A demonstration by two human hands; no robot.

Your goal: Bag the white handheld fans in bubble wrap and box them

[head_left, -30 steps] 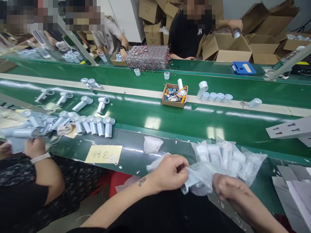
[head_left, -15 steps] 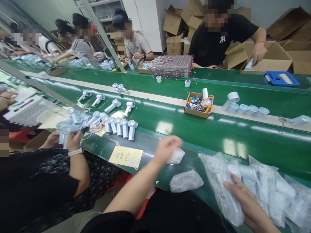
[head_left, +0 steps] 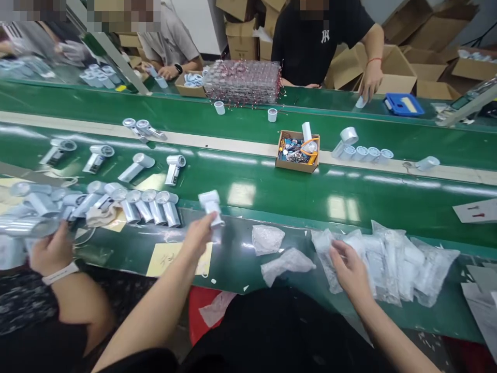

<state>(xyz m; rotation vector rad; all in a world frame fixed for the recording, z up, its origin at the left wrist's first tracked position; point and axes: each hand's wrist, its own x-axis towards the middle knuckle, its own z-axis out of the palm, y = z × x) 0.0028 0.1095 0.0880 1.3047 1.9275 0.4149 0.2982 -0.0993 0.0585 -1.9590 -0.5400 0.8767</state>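
Observation:
My left hand (head_left: 202, 232) is closed on a pale handheld fan (head_left: 210, 204), held with its round head up above the bench's near edge. To its left, several similar fans (head_left: 151, 207) lie in a row. My right hand (head_left: 349, 267), fingers apart, is over the leftmost of several fans packed in clear bubble bags (head_left: 325, 259); whether the fingertips touch that bag is hard to tell. Between my hands lie two crumpled bubble bags, one farther back (head_left: 267, 239) and one nearer (head_left: 287, 265).
A yellow note (head_left: 165, 259) lies near the bench edge. Beside me at left, a co-worker's hand (head_left: 52, 251) holds fans. Across the green belt (head_left: 248, 181) stand a parts carton (head_left: 297, 163), wired bubble-wrap stacks (head_left: 243, 83) and a blue tray (head_left: 404, 105). Other people sit opposite.
My left hand has moved left and now holds a handheld fan. The bagged fan that my right hand held raised now lies with the row, and those fingers have loosened. The view has shifted.

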